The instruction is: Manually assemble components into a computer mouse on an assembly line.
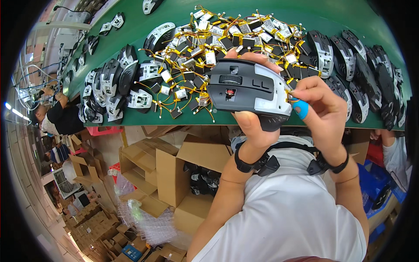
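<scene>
My left hand grips a black and silver computer mouse shell from below and behind, holding it above the near edge of the bench. A scroll wheel and a small red part show through openings in it. At the shell's right end my right hand is closed in a pinch, its thumb wearing a blue finger cover. Thin coloured wires and a bit of yellow show at those fingertips; what they join is hidden. Behind the shell spreads a heap of small wired battery packs, silver and black with yellow tape.
More mouse shells lie on the green bench, grouped left and right of the batteries. Below its edge stands an open cardboard box with dark parts inside. Other people sit at far left and far right, near a blue crate.
</scene>
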### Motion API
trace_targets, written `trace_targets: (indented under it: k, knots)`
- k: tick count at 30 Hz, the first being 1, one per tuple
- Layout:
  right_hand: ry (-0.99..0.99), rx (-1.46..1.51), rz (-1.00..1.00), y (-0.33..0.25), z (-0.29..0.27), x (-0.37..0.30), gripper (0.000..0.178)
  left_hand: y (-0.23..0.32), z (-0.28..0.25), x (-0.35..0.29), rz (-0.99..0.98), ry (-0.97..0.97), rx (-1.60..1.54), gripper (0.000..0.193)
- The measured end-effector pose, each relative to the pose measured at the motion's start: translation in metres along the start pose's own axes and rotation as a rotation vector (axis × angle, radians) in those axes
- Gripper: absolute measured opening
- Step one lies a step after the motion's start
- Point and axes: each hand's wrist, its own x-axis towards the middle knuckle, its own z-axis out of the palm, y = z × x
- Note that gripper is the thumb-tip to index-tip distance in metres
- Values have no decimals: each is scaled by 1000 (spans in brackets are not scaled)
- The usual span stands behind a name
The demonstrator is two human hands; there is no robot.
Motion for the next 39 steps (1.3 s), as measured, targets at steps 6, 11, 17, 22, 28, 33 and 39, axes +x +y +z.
trace_targets:
  k: [6,11,17,22,28,33,39]
  knots:
    - [-119,-518,-277,-8,8,-7,44,-2,-5,7,-88,49,-3,77]
    - [-118,-898,-485,-8,12,-3,58,-4,0,8,-173,182,-135,63]
    - [-168,-809,-561,-8,9,2,55,-2,-6,16,-423,217,-438,61]
    - [-150,-859,-543,-4,4,-1,50,-6,-9,10,-456,208,-326,63]
    - [-74,-605,-357,-1,6,5,39,-9,-7,10,-450,221,-298,64]
    - [-121,292,76,-4,-20,12,33,-2,-19,27,-673,55,-424,70]
    - [-383,1058,228,15,-34,18,38,24,-5,81,-661,-94,-23,66]
